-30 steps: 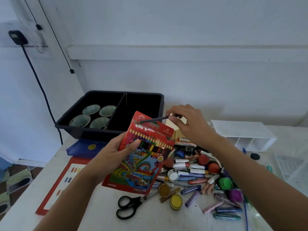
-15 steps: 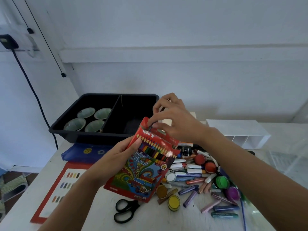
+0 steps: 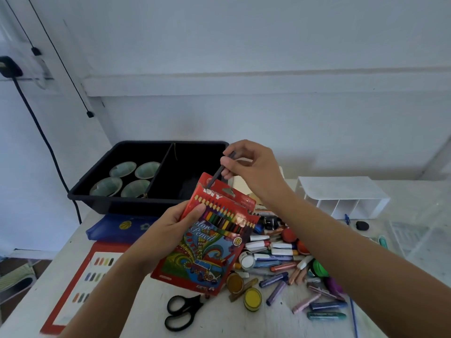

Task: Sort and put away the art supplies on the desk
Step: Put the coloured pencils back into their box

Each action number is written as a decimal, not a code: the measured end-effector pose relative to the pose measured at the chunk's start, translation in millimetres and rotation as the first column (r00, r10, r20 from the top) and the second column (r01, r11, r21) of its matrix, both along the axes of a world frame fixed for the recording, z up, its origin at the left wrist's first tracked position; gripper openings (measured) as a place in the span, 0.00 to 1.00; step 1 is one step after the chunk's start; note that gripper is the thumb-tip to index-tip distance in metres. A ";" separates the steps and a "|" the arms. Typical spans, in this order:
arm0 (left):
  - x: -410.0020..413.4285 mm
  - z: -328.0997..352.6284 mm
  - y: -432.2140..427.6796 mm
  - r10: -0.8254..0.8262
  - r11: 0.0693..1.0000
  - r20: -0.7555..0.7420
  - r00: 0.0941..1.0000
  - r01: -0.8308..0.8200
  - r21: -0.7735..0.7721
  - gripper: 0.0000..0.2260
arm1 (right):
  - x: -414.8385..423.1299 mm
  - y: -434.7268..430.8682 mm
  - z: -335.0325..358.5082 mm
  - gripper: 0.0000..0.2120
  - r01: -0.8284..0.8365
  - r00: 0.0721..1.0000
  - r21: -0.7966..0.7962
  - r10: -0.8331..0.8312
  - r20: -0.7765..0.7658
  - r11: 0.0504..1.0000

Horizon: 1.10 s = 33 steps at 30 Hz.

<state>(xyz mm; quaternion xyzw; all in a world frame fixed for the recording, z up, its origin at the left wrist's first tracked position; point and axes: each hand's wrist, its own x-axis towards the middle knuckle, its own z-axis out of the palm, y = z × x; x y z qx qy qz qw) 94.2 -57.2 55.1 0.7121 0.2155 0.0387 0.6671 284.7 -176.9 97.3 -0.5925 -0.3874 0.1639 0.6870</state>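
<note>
Red cardboard box of colour pencils (image 3: 214,242) sits in my left hand (image 3: 170,230), fingers clasped around its left side, tilted so the open top faces my right hand (image 3: 253,167). That hand pinches a dark pencil (image 3: 216,178), point down at the opening, probably to slide it inside. Both are held above the middle of the desk (image 3: 231,323), beside the heap of crayons (image 3: 278,281) toward its right edge.
</note>
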 end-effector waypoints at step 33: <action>-5.0 -2.4 -1.2 0.077 0.977 0.077 0.994 -0.060 -0.207 0.13 | -42.0 0.3 -0.8 0.13 -0.016 0.856 -0.439 0.239 0.458 0.898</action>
